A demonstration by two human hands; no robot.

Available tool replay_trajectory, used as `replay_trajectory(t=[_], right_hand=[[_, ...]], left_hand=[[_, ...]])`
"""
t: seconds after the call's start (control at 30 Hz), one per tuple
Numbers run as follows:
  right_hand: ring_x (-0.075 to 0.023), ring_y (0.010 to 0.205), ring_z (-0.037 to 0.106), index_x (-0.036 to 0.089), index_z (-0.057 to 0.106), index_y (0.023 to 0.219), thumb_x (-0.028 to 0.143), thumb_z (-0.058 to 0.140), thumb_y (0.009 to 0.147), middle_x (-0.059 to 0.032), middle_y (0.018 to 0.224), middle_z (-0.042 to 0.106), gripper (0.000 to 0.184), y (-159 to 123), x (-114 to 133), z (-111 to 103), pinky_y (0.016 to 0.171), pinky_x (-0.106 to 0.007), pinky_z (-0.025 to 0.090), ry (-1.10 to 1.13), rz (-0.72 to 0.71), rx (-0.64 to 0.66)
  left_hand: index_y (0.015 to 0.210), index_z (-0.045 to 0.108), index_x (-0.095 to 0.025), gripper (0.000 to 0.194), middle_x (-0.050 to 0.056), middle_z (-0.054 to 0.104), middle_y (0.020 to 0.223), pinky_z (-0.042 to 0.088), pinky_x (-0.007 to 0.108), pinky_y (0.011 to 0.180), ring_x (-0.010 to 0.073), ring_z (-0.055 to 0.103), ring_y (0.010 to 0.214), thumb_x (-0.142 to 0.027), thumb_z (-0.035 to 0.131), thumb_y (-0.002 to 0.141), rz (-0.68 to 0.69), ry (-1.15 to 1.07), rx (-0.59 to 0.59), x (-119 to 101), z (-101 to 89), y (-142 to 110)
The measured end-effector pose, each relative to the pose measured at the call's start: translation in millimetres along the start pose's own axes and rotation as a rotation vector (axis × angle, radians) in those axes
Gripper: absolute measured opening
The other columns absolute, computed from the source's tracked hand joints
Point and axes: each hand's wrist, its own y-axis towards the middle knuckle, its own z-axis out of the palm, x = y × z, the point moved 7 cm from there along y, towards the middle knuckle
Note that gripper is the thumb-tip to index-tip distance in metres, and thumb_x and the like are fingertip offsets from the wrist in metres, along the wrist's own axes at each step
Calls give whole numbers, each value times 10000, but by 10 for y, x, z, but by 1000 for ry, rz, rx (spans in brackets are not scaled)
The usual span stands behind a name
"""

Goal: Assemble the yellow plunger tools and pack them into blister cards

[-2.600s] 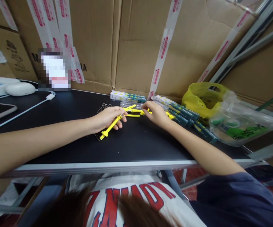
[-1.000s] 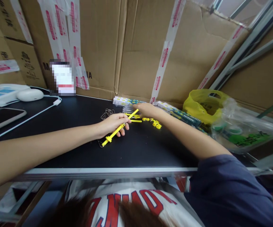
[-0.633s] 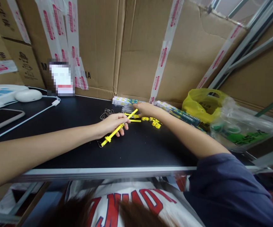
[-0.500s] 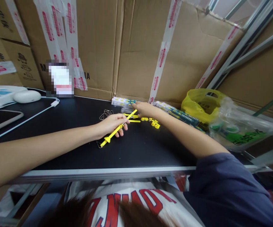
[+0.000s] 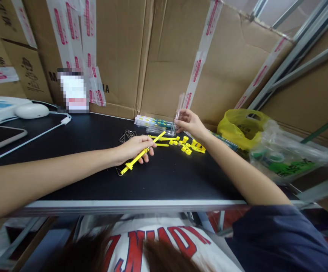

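Note:
My left hand (image 5: pixel 139 148) is closed around a yellow plastic rod (image 5: pixel 137 158) with a crosspiece near its lower end, held slanted over the black tabletop. In my right hand (image 5: pixel 190 122) is a clear plastic tube (image 5: pixel 180 107), gripped between thumb and fingers and tilted nearly upright. More clear tubes (image 5: pixel 159 132) lie below it. Loose yellow plastic parts (image 5: pixel 185 145), some ring-shaped, are spread beneath my right hand, and yellow rods (image 5: pixel 162 139) lie just beyond my left fingers. Bent metal wire pieces (image 5: pixel 128 135) rest behind my left hand.
Printed long boxes (image 5: pixel 154 122) lie against the cardboard wall (image 5: pixel 118 56). A yellow plastic bag (image 5: pixel 237 128) and a clear bag (image 5: pixel 283 158) sit at the right. Leftward are a phone (image 5: pixel 2 138), a white case (image 5: pixel 31 110), a cable (image 5: pixel 39 138) and a blurred upright screen (image 5: pixel 74 90).
My right hand has risen and moved right from the pile of tubes, lifting one clear tube. My left hand stays nearly in place with the yellow rod.

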Motion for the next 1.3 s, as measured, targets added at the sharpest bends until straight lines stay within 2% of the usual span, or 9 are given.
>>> replay_trajectory(t=[0.1, 0.23, 0.7, 1.07, 1.3], right_hand=[[-110, 702, 587, 225, 465, 961, 338, 717, 688, 8, 864, 581, 388, -254, -32, -12, 623, -286, 551, 298, 90, -81], [-98, 722, 616, 241, 418, 922, 323, 710, 706, 20, 886, 605, 372, -362, -54, 21, 633, -261, 553, 419, 126, -142], [-106, 711, 633, 234, 429, 921, 320, 736, 697, 24, 872, 611, 390, -388, -40, 115, 594, -262, 565, 481, 111, -114], [-127, 723, 666, 207, 462, 938, 309, 781, 689, 8, 874, 623, 417, -469, -1, 359, 577, -269, 604, 527, 122, 22], [-121, 729, 666, 198, 507, 934, 319, 776, 716, 6, 875, 630, 366, -519, 56, 447, 584, -263, 615, 539, 121, 73]], left_hand=[[902, 565, -142, 202, -8, 597, 683, 403, 157, 352, 75, 565, 440, -341, 576, 865, 6, 20, 11, -9, 9, -12], [922, 570, -146, 204, -6, 604, 702, 391, 156, 339, 68, 547, 433, -345, 552, 879, 32, 68, 48, -18, 28, -26], [912, 573, -145, 168, -3, 605, 689, 390, 146, 334, 61, 537, 421, -294, 494, 909, 21, 104, 62, -27, 49, -51], [980, 547, -176, 194, -5, 617, 678, 388, 141, 321, 67, 534, 396, -350, 477, 930, 23, 122, 90, -24, 63, -50], [924, 428, -231, 196, -53, 540, 520, 214, 106, 280, 29, 284, 281, -420, 394, 959, 25, 63, 115, -40, 127, -107]])
